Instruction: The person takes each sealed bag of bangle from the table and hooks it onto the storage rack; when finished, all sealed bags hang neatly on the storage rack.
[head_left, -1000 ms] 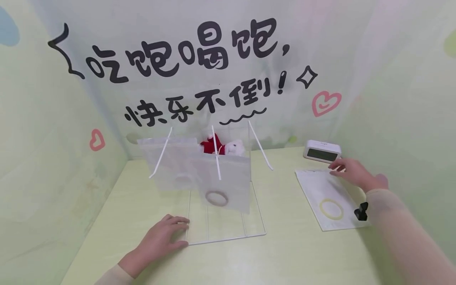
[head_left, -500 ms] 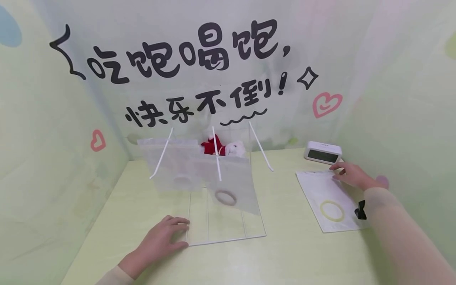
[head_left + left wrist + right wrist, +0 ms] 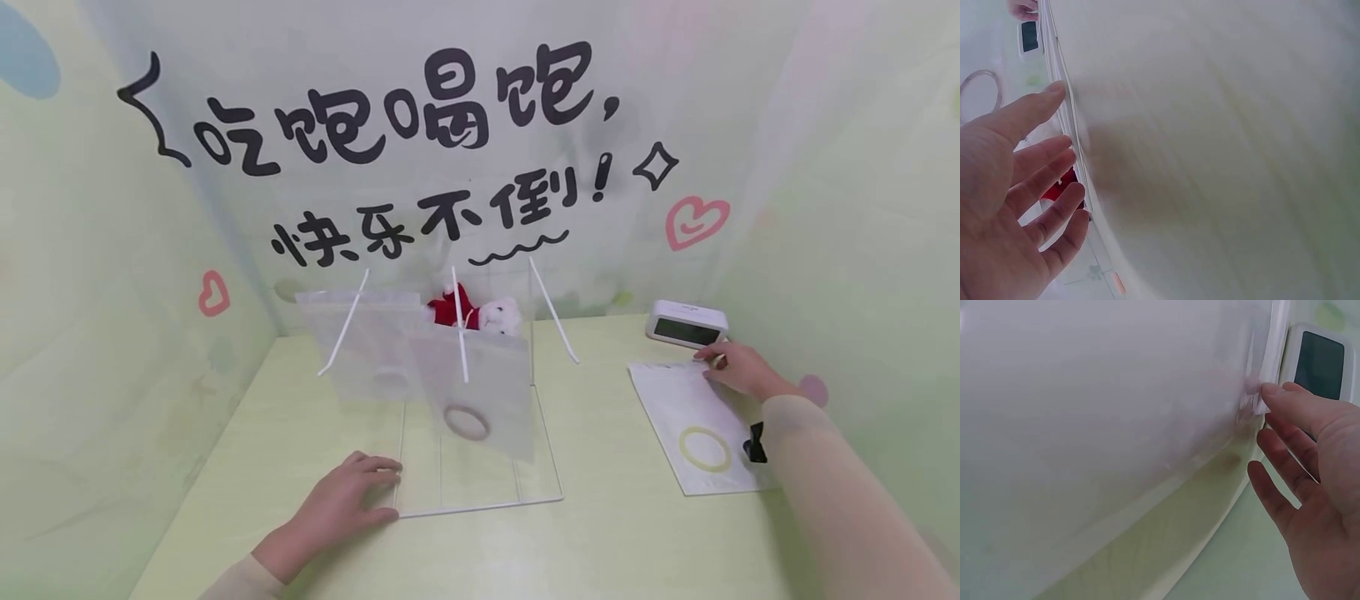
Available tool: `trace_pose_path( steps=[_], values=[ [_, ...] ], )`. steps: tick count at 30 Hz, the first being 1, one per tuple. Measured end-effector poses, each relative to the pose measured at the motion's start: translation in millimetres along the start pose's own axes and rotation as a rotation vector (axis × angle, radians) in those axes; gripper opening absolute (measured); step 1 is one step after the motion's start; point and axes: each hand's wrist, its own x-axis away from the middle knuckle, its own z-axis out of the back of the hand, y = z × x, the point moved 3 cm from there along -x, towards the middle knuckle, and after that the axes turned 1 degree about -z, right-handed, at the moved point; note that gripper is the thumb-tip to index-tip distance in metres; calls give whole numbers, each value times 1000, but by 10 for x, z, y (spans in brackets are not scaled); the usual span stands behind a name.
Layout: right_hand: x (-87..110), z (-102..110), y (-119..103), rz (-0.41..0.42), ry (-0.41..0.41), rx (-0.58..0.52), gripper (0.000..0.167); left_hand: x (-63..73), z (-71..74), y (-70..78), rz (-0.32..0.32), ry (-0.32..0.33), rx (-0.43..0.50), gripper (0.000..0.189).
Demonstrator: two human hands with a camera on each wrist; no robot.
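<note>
My left hand (image 3: 337, 504), fingers relaxed, rests at the left front corner of a white wire rack (image 3: 480, 505). Two translucent plastic bags hang on the rack: a front bag (image 3: 483, 375) with a brownish ring (image 3: 467, 422) in its lower part, and a left bag (image 3: 363, 342) farther back. At the right, a flat whitish plastic bag (image 3: 667, 400) lies on the table with a pale yellow ring (image 3: 705, 449) showing on it. My right hand (image 3: 742, 369) pinches its far edge; in the right wrist view, thumb and index finger meet at the bag's corner (image 3: 1257, 403).
A white digital clock (image 3: 686, 323) stands just behind the right hand. Beyond the rack sits a white plush toy in red (image 3: 468, 310). A black object (image 3: 755, 443) shows beside the right sleeve. Rack prongs (image 3: 555, 312) stick out toward the front. Printed cloth walls enclose the table.
The front hanging bag has swung right and then back left. My right fingers have closed in on the flat bag's far edge. The left hand stays put, and the head view shifts slightly.
</note>
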Motion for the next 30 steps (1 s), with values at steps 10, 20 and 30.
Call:
trace_pose_path(
  steps=[10, 20, 30],
  values=[
    [65, 113, -29, -15, 62, -16, 26, -5, 21, 31, 3, -1, -4, 47],
    [179, 229, -106, -34, 96, -36, 18, -4, 16, 47, 32, -34, 6, 47],
    [382, 344, -234, -54, 95, -38, 21, 1, 11, 45, 18, -14, 0, 47]
  ],
)
